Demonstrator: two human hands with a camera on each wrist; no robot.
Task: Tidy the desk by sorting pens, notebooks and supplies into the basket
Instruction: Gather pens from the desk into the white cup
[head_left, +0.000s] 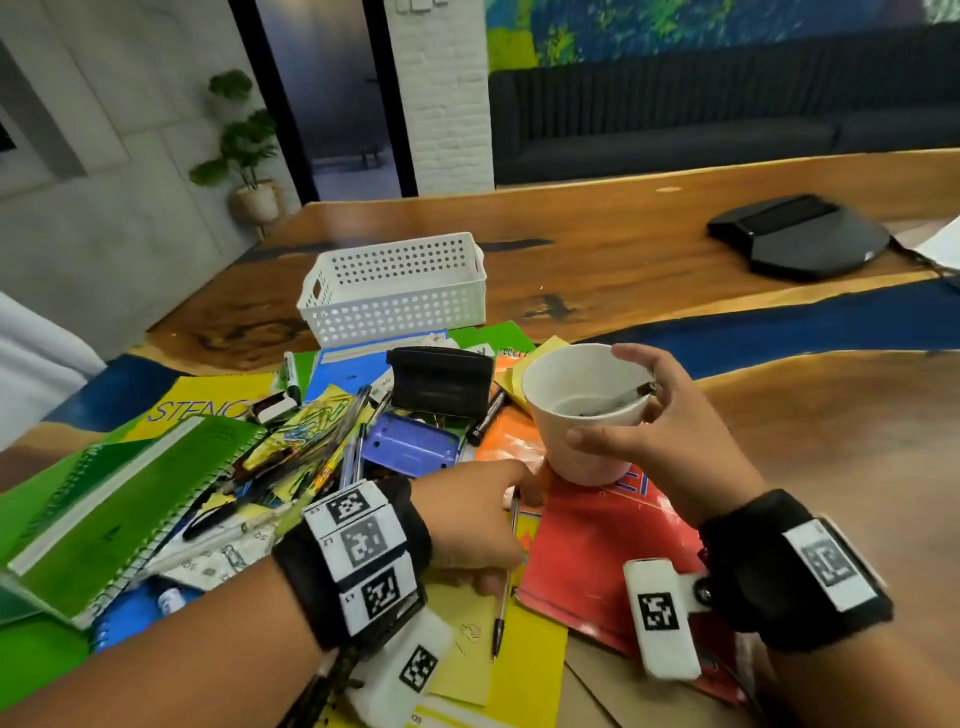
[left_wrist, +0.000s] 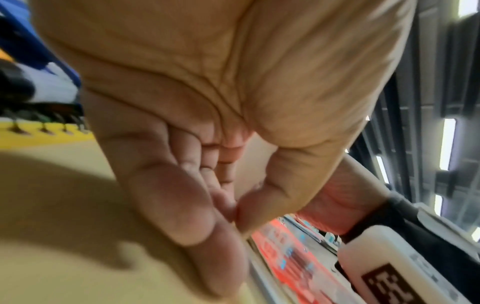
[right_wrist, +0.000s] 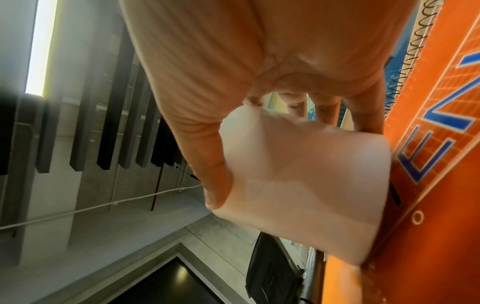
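Observation:
A white perforated basket (head_left: 395, 291) stands at the back of a heap of notebooks, pens and supplies. My right hand (head_left: 608, 400) grips a white paper cup (head_left: 587, 415), thumb on the near side and fingers over the far rim. The cup (right_wrist: 298, 185) holds dark dregs and sits at the top edge of a red-orange notebook (head_left: 597, 545); whether it is touching the notebook is unclear. My left hand (head_left: 506, 530) hovers by the cup's base, fingers straight, over a clear pen (head_left: 504, 587) lying on yellow paper. In the left wrist view, nothing shows between the fingers (left_wrist: 182, 205) and the thumb.
Left of the hands lie a green spiral notebook (head_left: 119, 509), a yellow steno pad (head_left: 208, 405), a bundle of pens (head_left: 322, 452), a blue hole punch (head_left: 410, 441) and a black case (head_left: 441, 384). A black device (head_left: 800, 239) sits far right on the wooden table (head_left: 649, 249).

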